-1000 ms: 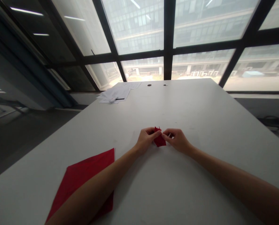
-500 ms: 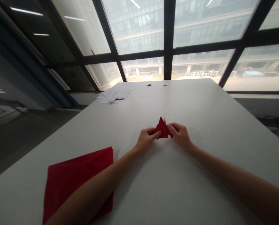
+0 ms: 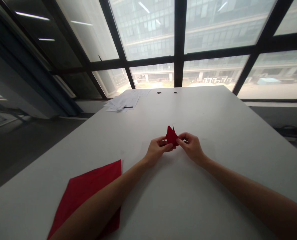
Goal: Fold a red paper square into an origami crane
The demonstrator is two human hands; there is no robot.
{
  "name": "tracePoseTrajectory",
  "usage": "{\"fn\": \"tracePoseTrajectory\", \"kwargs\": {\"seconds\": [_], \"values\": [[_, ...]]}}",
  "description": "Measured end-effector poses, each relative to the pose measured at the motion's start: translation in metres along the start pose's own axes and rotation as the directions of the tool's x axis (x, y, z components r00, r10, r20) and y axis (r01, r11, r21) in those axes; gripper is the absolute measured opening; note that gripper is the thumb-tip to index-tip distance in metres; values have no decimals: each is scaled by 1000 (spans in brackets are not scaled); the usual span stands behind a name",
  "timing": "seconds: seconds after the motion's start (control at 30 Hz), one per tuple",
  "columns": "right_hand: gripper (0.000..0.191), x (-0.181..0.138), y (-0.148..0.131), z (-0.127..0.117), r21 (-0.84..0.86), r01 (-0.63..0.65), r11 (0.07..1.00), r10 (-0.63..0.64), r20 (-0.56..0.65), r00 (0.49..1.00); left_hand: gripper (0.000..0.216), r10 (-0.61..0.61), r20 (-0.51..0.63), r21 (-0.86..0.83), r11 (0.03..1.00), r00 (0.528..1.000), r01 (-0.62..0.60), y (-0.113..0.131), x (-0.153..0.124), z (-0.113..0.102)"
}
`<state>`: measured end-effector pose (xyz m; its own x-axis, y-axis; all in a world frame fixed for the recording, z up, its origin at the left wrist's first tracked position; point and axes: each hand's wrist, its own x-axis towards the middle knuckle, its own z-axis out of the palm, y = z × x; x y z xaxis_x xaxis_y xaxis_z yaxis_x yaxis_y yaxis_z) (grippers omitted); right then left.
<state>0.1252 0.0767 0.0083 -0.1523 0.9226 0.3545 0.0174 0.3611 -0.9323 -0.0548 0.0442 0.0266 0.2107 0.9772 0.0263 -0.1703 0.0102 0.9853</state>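
A small piece of folded red paper (image 3: 171, 136), with pointed tips standing up, is held between both hands just above the white table. My left hand (image 3: 158, 148) grips its lower left side, the thumb lying across the front. On the right edge, my right hand (image 3: 191, 146) pinches the paper between thumb and fingers. Parts of the folds are hidden behind the fingers. Beneath my left forearm lies a larger red sheet (image 3: 91, 185), partly covered by the arm.
The white table (image 3: 200, 110) stretches ahead to large dark-framed windows (image 3: 150, 36). Loose white papers (image 3: 126, 98) with a dark pen-like item lie at the far left. Two small dark round spots (image 3: 159, 92) show near the far edge. A blue curtain (image 3: 38, 73) hangs at left.
The folded red paper has turned and tilted slightly to the left. My right thumb has moved onto its front right side. The view has shifted a little.
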Motion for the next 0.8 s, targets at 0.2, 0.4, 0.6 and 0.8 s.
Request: {"fn": "tracePoseTrajectory", "kwargs": {"seconds": [0.2,0.4,0.6,0.8], "values": [[13,0,0,1,-17,27,999,-28,-66,997,48,-37,-68,-9,999,997,37,0,0,1],[7,0,0,2,15,102,995,-102,2,995,50,-61,-99,-91,994,993,52,-6,4,-6],[5,-1,0,3,2,153,988,-153,14,988,51,-104,-33,-197,976,994,96,-2,6,-8],[7,-4,-6,0,-102,244,964,-238,68,969,46,-68,-63,-139,988,996,59,-3,6,-5]]}}
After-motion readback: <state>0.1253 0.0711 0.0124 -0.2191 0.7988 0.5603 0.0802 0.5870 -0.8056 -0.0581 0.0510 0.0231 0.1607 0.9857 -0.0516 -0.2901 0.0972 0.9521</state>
